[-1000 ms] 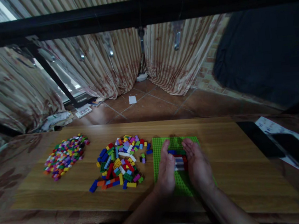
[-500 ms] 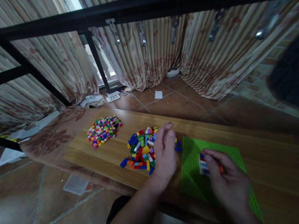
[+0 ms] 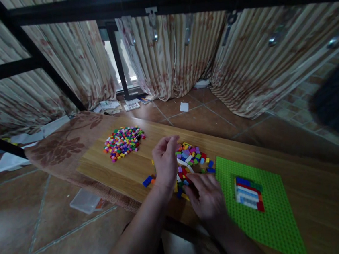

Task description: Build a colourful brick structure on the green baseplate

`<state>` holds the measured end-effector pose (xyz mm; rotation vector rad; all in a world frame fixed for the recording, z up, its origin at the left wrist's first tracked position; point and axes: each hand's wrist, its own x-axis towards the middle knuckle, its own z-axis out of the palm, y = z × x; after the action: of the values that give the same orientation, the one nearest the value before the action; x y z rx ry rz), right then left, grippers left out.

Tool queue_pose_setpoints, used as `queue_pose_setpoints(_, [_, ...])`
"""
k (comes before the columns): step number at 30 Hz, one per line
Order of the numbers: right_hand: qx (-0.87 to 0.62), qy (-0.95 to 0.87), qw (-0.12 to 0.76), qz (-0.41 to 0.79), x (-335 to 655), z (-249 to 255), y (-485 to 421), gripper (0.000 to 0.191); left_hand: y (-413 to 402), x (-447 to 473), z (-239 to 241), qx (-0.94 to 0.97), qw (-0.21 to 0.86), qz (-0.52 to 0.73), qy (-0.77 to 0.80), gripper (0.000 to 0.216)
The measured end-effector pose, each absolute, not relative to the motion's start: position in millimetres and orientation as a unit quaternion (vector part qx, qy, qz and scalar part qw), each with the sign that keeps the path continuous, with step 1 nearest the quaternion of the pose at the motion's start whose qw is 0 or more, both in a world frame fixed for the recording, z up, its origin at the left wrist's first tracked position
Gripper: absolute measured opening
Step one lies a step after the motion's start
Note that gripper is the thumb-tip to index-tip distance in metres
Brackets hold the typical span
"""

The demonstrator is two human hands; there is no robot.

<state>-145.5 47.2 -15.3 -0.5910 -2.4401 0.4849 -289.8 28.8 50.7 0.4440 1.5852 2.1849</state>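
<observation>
My left hand (image 3: 165,162) hovers above a pile of larger coloured bricks (image 3: 194,157), seen from the back, its fingers loosely curled and apart with nothing visible in them. My right hand (image 3: 206,196) reaches across to the near edge of that pile. Its fingers are bent down together among the bricks, and what they pinch is hidden. To the right lies a green baseplate (image 3: 270,221). On it sits a small flat build of blue, white and red bricks (image 3: 248,193), which neither hand touches.
A second pile of tiny multicoloured bricks (image 3: 124,139) lies farther left on the wooden board (image 3: 107,166). The board rests on a floral cloth (image 3: 56,149). Black metal bars (image 3: 132,3), curtains and a tiled floor with scattered papers lie beyond. A clear plastic lid (image 3: 85,201) is on the floor.
My right hand left the brick build on the baseplate and moved left into the brick pile. My left hand rose slightly over the pile. The view swung left.
</observation>
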Motion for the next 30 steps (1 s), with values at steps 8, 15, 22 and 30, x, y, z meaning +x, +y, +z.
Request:
queue_pose_setpoints(8, [-0.214,-0.904,0.310,0.201,-148.9,-17.5,49.0,0.026,32.2,-281.2,57.9,0.131,0.233,0.794,0.546,0.018])
queue_pose_setpoints(15, [-0.233,-0.849,0.358,0.311,-149.2,-10.7,47.9,0.024,34.3,-279.8,57.5,0.136,0.241,0.782,0.559,0.018])
queue_pose_setpoints(22, [-0.304,-0.781,0.420,0.349,-122.9,6.2,63.8,0.018,36.0,-274.2,50.3,0.255,0.319,0.708,0.576,0.022])
queue_pose_setpoints(30, [-0.415,-0.739,0.434,0.305,-44.0,28.6,100.8,0.016,43.2,-226.5,34.6,0.434,0.419,0.582,0.545,0.022])
